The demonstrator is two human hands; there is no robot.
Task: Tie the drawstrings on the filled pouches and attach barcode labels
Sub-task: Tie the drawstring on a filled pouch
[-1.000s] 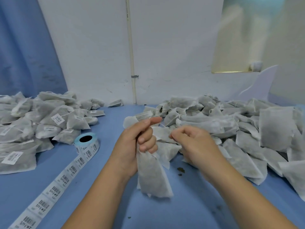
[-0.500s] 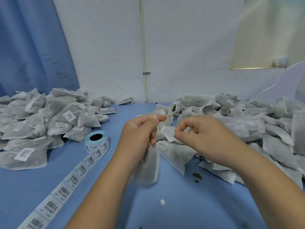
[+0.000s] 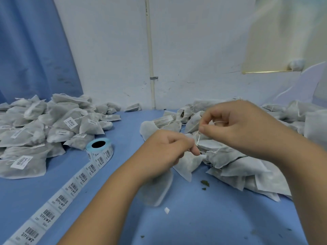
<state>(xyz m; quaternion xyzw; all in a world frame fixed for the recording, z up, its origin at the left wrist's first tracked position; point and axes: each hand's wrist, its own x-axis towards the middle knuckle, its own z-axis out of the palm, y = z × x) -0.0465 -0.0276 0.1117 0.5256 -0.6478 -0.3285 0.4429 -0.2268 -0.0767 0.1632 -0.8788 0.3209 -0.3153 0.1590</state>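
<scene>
Well left of the grip lay the labelled pouches (image 3: 53,124) and the label roll (image 3: 100,151). The left hand (image 3: 166,151) curled round the neck of a pouch (image 3: 155,188) hanging below it. Just up and right, the right hand (image 3: 235,128) pinched the drawstring (image 3: 198,140) above the heaped pouches (image 3: 247,165).

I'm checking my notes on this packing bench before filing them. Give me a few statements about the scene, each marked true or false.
1. The label roll stands to the left of the left hand. True.
2. Pouches in the left pile carry barcode labels. True.
3. The right hand lies flat on the table. False: it is raised, pinching a white string.
4. All labels are wound on the roll. False: a strip trails across the table toward the near edge.
5. The left hand is empty. False: it holds a pouch.
</scene>
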